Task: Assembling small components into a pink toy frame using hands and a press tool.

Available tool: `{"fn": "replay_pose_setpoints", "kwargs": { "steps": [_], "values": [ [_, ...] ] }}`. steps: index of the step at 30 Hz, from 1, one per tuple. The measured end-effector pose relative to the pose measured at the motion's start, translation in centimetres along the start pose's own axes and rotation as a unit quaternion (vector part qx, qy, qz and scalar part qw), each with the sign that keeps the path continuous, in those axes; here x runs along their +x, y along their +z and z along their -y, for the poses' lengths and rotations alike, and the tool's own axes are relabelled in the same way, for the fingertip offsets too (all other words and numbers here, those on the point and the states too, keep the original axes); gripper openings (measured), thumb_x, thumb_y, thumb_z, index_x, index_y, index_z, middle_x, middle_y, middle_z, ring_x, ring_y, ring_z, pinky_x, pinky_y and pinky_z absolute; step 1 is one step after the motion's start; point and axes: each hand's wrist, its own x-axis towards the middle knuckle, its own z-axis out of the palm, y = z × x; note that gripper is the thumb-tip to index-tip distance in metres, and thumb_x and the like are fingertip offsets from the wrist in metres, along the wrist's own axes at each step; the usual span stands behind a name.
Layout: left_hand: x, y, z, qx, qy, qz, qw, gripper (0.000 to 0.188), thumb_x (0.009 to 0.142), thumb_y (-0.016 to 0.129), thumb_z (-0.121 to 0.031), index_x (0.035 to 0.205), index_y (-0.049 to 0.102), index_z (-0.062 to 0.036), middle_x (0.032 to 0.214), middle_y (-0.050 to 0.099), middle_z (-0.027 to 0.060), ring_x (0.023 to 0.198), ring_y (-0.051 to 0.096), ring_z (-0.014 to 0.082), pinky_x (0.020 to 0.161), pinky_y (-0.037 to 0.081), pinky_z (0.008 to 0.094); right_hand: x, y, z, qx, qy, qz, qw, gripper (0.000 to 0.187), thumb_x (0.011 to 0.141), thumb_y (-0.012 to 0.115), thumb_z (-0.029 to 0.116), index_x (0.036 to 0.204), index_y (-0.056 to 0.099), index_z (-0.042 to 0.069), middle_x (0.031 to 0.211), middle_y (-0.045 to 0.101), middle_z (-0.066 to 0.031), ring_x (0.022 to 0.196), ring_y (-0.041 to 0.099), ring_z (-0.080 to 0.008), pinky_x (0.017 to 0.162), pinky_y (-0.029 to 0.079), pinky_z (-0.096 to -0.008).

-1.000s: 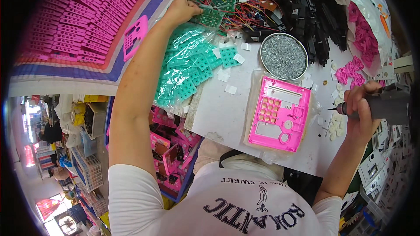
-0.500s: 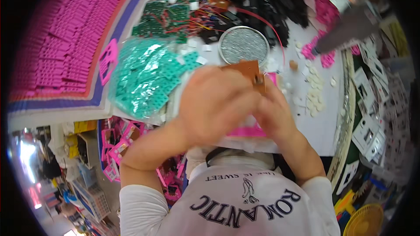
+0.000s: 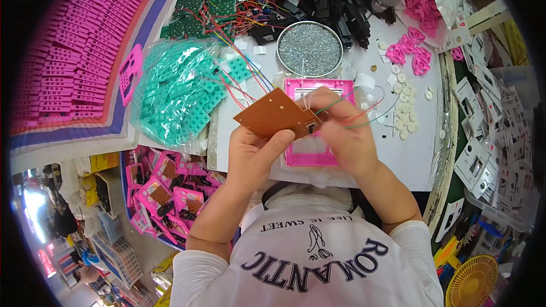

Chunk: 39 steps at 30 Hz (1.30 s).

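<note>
Left hand [image 3: 250, 150] pinches the brown board [image 3: 272, 115] at its near side, thumb on top, over the left part of the pink shell [image 3: 311, 160]. Right hand [image 3: 351, 143] curls by the wires [image 3: 360, 116] at right; whether it grips one I cannot tell. Best to steady the board firmly and ease wires aside without straining their joints.

The brown board [image 3: 276, 115] looks smooth and matt, the clear bag [image 3: 170, 82] glossy plastic.

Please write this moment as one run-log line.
left hand: holds brown board | right hand: at board's edge, grip unclear | pink case: beneath hands
</note>
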Motion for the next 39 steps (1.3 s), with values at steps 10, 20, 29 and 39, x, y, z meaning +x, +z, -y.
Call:
{"fn": "replay_pose_setpoints", "kwargs": {
  "steps": [10, 20, 29, 39],
  "values": [
    [-0.1, 0.2, 1.1, -0.049, -0.021, -0.057, 0.997, 0.03, 0.101, 0.062, -0.007, 0.129, 0.059, 0.0024, 0.122, 0.069, 0.0155, 0.107, 0.071, 0.0263, 0.085, 0.06, 0.0388, -0.7, -1.9, 1.4, -0.124, 0.062, -0.073, 0.988, 0.036, 0.108, 0.051, 0.024, 0.109, 0.073, -0.004, 0.089, 0.071, -0.0053, 0.079, 0.062, -0.0106, 0.072, 0.051, -0.0275],
    [-0.2, 0.2, -0.7, -0.07, -0.071, 0.043, 0.994, 0.049, 0.102, 0.058, -0.024, 0.141, 0.049, 0.0055, 0.136, 0.061, 0.0226, 0.107, 0.07, 0.031, 0.085, 0.061, 0.0423, 0.2, -2.1, 0.9, -0.168, 0.017, 0.074, 0.983, 0.02, 0.097, 0.063, 0.008, 0.111, 0.07, -0.004, 0.072, 0.063, -0.0043, 0.068, 0.058, -0.0101, 0.063, 0.048, -0.0266],
    [-0.3, 0.9, -0.4, -0.019, -0.126, 0.062, 0.99, 0.05, 0.105, 0.053, -0.021, 0.148, 0.041, 0.0019, 0.137, 0.06, 0.0192, 0.123, 0.064, 0.0307, 0.081, 0.06, 0.0366, 1.0, -1.3, 1.8, -0.013, 0.137, -0.059, 0.989, 0.02, 0.096, 0.071, 0.01, 0.109, 0.07, -0.004, 0.08, 0.07, -0.0028, 0.071, 0.063, -0.0045, 0.061, 0.052, -0.0228],
    [-0.4, -0.4, -2.1, -0.127, -0.176, 0.078, 0.973, 0.042, 0.102, 0.057, -0.019, 0.138, 0.052, 0.0028, 0.11, 0.067, 0.0151, 0.084, 0.069, 0.0212, 0.063, 0.058, 0.0313, 0.0, -1.8, 2.2, -0.154, 0.071, -0.042, 0.985, 0.013, 0.093, 0.07, 0.007, 0.099, 0.073, -0.005, 0.086, 0.072, -0.0063, 0.071, 0.061, -0.0077, 0.061, 0.047, -0.023]
  ]
}}
